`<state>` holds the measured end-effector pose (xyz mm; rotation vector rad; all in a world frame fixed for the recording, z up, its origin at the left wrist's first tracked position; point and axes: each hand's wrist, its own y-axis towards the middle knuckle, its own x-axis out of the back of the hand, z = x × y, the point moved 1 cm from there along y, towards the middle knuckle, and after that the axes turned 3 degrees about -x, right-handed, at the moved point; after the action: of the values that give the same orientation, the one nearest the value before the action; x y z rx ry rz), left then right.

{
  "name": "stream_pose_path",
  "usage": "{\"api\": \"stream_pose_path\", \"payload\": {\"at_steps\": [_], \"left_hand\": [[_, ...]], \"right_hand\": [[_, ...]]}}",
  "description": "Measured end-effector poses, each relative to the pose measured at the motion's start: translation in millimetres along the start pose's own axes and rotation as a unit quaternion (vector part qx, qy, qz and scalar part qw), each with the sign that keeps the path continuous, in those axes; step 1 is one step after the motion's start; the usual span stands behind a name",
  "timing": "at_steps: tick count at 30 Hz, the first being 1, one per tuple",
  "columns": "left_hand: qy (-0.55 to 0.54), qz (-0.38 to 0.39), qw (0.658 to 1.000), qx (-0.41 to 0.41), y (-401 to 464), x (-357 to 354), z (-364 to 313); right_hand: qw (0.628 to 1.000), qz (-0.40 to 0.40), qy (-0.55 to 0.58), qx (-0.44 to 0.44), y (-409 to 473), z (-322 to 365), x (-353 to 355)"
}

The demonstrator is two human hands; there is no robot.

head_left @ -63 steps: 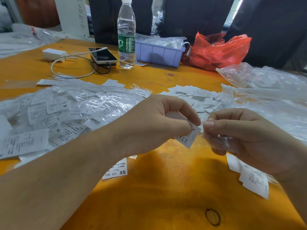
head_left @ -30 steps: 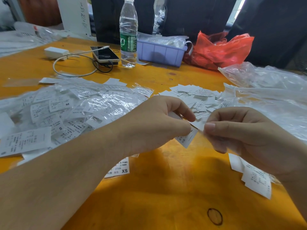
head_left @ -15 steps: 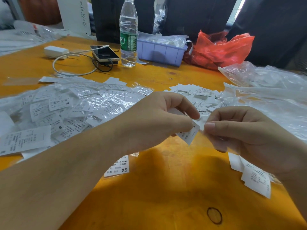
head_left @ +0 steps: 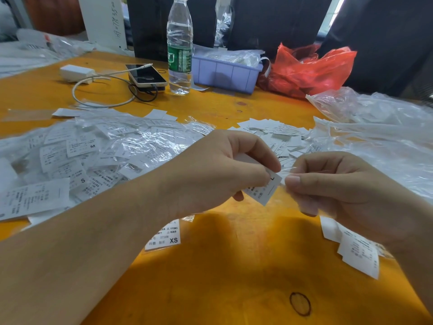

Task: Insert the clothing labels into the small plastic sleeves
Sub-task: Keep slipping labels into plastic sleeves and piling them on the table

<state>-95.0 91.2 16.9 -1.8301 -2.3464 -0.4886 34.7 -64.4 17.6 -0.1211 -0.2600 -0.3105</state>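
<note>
Pinching a small white paper label [head_left: 263, 190] between thumb and curled fingers, the left hand [head_left: 218, 174] holds it at the centre of the frame, tilted, its printed side up and an "L" near its upper corner. Just right of it, the right hand [head_left: 346, 191] pinches a thin clear plastic sleeve [head_left: 287, 174], thumb on top, the film's edge meeting the label's corner; whether the label has entered it cannot be told. Both hover over a glossy orange table [head_left: 234, 277]. At left lies a crinkled heap of bagged labels [head_left: 93, 151]; behind the hands, loose labels [head_left: 271, 130]; at right, clear bags [head_left: 379, 127]. Along the top stand a ribbed water bottle [head_left: 179, 45], a phone [head_left: 146, 75], a lilac bin [head_left: 225, 72] and a red bag [head_left: 309, 69].
</note>
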Motion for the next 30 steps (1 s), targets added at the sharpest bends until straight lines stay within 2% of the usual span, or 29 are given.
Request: {"api": "stream_pose_path", "payload": {"at_steps": [9, 19, 30], "left_hand": [[-0.008, -0.006, 1.000, -0.008, -1.2, -0.1, 0.4], [-0.022, -0.056, 0.998, -0.017, -2.9, -2.7, 0.9], [-0.066, -0.046, 0.997, 0.004, -2.6, -5.6, 3.3]], "right_hand": [[1.000, 0.010, 0.002, 0.001, 0.4, 0.8, -3.8], [1.000, 0.013, -0.015, 0.008, 1.2, -0.7, -5.0], [0.999, -0.001, -0.012, 0.034, 0.5, -0.4, -5.7]]}}
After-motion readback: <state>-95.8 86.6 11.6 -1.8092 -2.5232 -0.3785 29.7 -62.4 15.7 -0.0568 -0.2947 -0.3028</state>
